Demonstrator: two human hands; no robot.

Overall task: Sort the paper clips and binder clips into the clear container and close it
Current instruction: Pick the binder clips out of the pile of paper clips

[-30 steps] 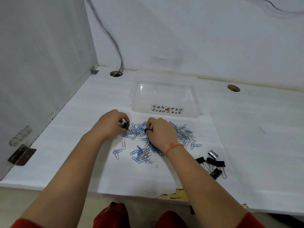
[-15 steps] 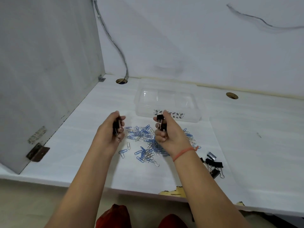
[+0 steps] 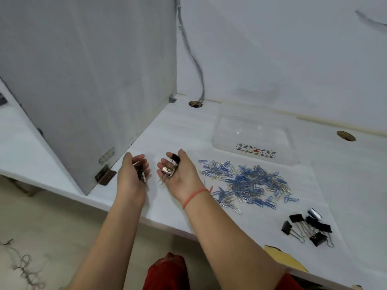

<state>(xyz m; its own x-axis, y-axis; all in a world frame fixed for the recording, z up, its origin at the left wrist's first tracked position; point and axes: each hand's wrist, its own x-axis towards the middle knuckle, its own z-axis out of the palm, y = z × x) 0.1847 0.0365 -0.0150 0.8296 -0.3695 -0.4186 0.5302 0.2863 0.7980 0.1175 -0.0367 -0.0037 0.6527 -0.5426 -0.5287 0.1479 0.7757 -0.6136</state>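
Observation:
My left hand (image 3: 130,177) is curled around black binder clips (image 3: 141,174), held above the table's left part. Beside it, my right hand (image 3: 182,176) lies palm up with a black and a silver binder clip (image 3: 170,169) resting on its fingers. A spread pile of blue and silver paper clips (image 3: 247,183) lies on the white table to the right of my hands. A clear container (image 3: 254,136) with a leaf pattern on its front stands behind the pile. More black binder clips (image 3: 307,229) lie in a cluster at the front right.
A grey divider panel (image 3: 88,84) with a rusty hinge stands on the left. A cable (image 3: 193,59) runs down the wall into a table hole (image 3: 195,104). Another hole (image 3: 346,136) is at the far right. The table's front edge (image 3: 167,223) runs under my forearms.
Both hands lifted off the paper clip pile holding binder clips and moved left of it. My right hand turned palm up. The view swung left.

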